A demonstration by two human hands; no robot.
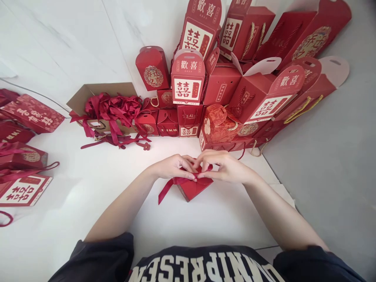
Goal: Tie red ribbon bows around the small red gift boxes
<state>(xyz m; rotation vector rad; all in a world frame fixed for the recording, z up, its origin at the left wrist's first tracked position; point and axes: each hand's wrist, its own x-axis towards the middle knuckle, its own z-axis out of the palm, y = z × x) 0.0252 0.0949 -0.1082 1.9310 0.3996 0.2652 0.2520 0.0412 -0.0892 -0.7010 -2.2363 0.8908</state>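
Head view. Both hands met over a small red box (192, 190), which lay on a white surface (164, 225) directly beneath their fingers. Left hand (176, 166): thumb and fingers narrowed on a red ribbon (167, 190), one loose end of which trailed from the box on that hand's outer side. Right hand (226, 166): thumb and forefinger pinched the ribbon just beside the left fingertips. Progress, as judged: the box was closed and the ribbon already lay across it; no finished bow could be made out, so the tying seemed incomplete. Edges: beyond the left hand stood a carton (80, 98) of ribbon bows (113, 107); beyond the right hand, stacked gift boxes (219, 88) limited forward reach. A grey panel (331, 137) bounded the right hand's outer side; open room lay nearer the wearer and outward of the left hand.
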